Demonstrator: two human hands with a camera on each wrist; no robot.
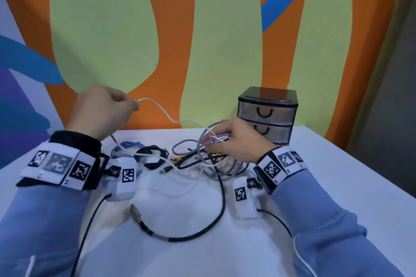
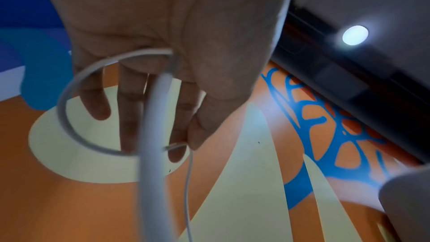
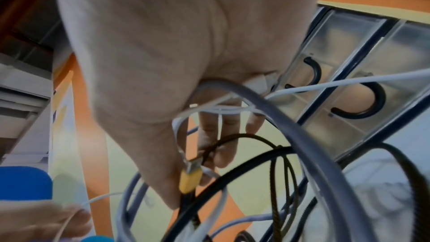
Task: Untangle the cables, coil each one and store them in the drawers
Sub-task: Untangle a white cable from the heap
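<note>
My left hand [image 1: 131, 105] is raised above the table's far left and pinches a thin white cable [image 1: 166, 114]. In the left wrist view the white cable [image 2: 69, 89] loops over that hand's fingers [image 2: 130, 117]. The cable sags rightward into a tangle of grey and white cables [image 1: 191, 144], which my right hand [image 1: 210, 144] grips from above. The right wrist view shows its fingers [image 3: 223, 135] curled round the grey cable [image 3: 291, 126], with a yellow plug [image 3: 189, 179] beside the thumb. A small drawer unit [image 1: 267, 114] stands just behind the right hand, its drawers closed.
A black coil [image 1: 150, 156] and a blue cable [image 1: 126, 144] lie on the white table [image 1: 326, 175] below the left hand. A thick dark cable [image 1: 222, 200] with a metal plug [image 1: 135, 211] curves across the near middle. A painted wall stands right behind the table.
</note>
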